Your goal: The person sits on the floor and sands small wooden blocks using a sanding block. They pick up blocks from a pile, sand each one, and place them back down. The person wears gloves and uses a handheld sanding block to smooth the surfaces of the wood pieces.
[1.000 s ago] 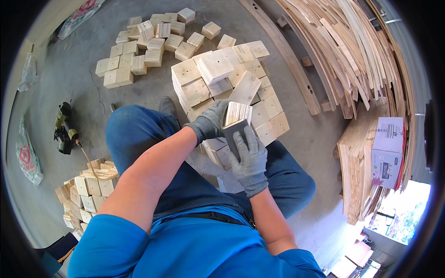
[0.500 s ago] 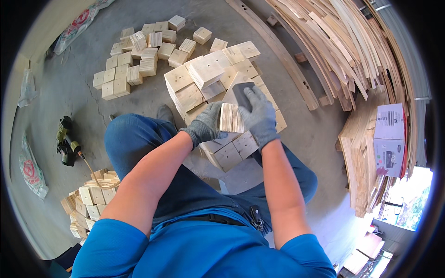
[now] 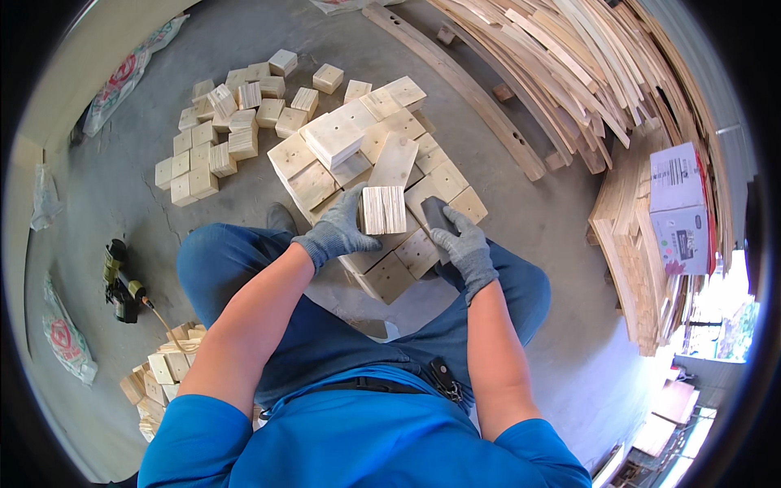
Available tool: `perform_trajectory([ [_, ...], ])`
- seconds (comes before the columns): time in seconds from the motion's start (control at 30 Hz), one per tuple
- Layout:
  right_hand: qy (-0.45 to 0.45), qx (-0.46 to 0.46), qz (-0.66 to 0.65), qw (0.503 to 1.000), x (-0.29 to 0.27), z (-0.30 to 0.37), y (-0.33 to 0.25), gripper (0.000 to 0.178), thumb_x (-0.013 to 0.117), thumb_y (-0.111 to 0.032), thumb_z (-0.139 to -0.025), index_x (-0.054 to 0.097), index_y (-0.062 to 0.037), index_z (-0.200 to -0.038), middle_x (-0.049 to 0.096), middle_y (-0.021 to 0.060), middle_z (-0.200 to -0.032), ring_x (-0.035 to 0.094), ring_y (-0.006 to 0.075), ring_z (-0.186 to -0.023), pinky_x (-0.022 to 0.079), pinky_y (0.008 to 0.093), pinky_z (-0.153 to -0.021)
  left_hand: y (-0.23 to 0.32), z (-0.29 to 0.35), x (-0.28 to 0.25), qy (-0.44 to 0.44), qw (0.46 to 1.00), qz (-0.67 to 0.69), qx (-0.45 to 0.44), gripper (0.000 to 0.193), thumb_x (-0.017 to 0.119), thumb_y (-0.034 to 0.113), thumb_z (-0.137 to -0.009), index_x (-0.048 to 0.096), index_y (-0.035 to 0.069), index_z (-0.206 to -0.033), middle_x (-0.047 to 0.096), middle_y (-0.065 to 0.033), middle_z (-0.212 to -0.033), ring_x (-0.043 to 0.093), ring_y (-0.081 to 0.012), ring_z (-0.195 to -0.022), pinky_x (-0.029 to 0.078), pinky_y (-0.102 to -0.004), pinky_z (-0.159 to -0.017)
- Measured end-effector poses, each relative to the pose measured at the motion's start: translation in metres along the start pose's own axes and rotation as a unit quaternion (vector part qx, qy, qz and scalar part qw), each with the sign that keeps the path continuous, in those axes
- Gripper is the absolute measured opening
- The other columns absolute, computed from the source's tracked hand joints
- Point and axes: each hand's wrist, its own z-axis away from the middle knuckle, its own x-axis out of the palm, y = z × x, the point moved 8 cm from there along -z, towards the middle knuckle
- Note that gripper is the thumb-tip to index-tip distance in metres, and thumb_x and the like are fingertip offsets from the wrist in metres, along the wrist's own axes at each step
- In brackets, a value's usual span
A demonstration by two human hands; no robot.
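Note:
In a grey knit glove, my left hand [image 3: 340,225] is closed on the left side of a wooden block [image 3: 384,210], whose striped layered end faces up. My right hand [image 3: 465,248], gloved too, grips a dark grey sanding block [image 3: 437,215] just right of the wooden block and apart from it. Both hands are over a stack of pale wooden blocks [image 3: 446,180] between my knees. A larger block [image 3: 335,134] lies on the stack's far side, and a flat piece [image 3: 394,159] slants behind the held block.
Loose wooden blocks [image 3: 195,154] are grouped on the floor at the far left. More blocks [image 3: 167,368] are piled by my left elbow, near a green-black power tool [image 3: 120,281] with a hose. Long wood strips [image 3: 561,73] and a cardboard box [image 3: 677,213] are at the right.
My right hand with the sanding block has moved off the wooden block, toward me and to the right. The wooden block stays in my left hand. The whole view has shifted slightly.

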Motion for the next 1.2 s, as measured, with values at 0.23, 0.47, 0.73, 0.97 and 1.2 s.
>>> perform_trajectory([
  [0.23, -0.030, -0.037, -0.008, 0.999, 0.023, -0.009, -0.039, 0.069, 0.086, -0.030, -0.088, 0.064, -0.0023, -0.147, 0.065, 0.0217, -0.148, 0.063, 0.0342, -0.136, 0.048, 0.0391, -0.117, -0.012, -0.007, 0.001, 0.009, 0.989, 0.146, 0.019, 0.106, 0.089, 0.055, -0.085, 0.039, 0.001, -0.163, 0.058, -0.0253, -0.153, 0.055, -0.0346, -0.144, 0.042, -0.0427, -0.121],
  [0.47, -0.010, -0.064, 0.014, 0.998, 0.022, -0.003, -0.045, 0.066, 0.086, -0.026, -0.089, 0.064, -0.0012, -0.146, 0.065, 0.0201, -0.147, 0.065, 0.0306, -0.134, 0.051, 0.0379, -0.114, 0.011, 0.002, 0.002, -0.038, 0.994, 0.080, -0.058, 0.090, 0.078, 0.053, -0.097, 0.041, 0.003, -0.161, 0.063, -0.0224, -0.147, 0.062, -0.0323, -0.138, 0.048, -0.0409, -0.115],
  [0.73, 0.019, -0.108, -0.034, 0.993, 0.019, 0.001, -0.058, 0.066, 0.089, -0.026, -0.088, 0.065, -0.0024, -0.144, 0.062, 0.0201, -0.149, 0.062, 0.0351, -0.136, 0.049, 0.0411, -0.116, -0.002, 0.011, -0.004, 0.069, 0.996, -0.001, 0.049, 0.096, 0.080, 0.045, -0.098, 0.029, 0.004, -0.169, 0.051, -0.0261, -0.159, 0.058, -0.0350, -0.141, 0.049, -0.0427, -0.116],
  [0.97, 0.022, -0.090, -0.026, 0.995, 0.023, 0.007, -0.055, 0.067, 0.088, -0.025, -0.089, 0.063, -0.0018, -0.146, 0.061, 0.0209, -0.150, 0.061, 0.0344, -0.137, 0.049, 0.0408, -0.117, 0.013, 0.016, -0.003, 0.088, 0.992, 0.066, 0.068, 0.088, 0.084, 0.022, -0.095, 0.036, 0.005, -0.166, 0.049, -0.0209, -0.162, 0.053, -0.0323, -0.146, 0.047, -0.0415, -0.120],
  [1.2, 0.007, -0.074, -0.102, 0.992, 0.029, 0.014, -0.056, 0.065, 0.087, -0.024, -0.090, 0.063, -0.0016, -0.146, 0.061, 0.0220, -0.151, 0.060, 0.0355, -0.139, 0.047, 0.0412, -0.119, 0.031, 0.022, -0.009, 0.147, 0.980, -0.050, 0.123, 0.082, 0.084, 0.013, -0.091, 0.044, 0.005, -0.161, 0.052, -0.0213, -0.158, 0.051, -0.0372, -0.147, 0.041, -0.0429, -0.125],
])
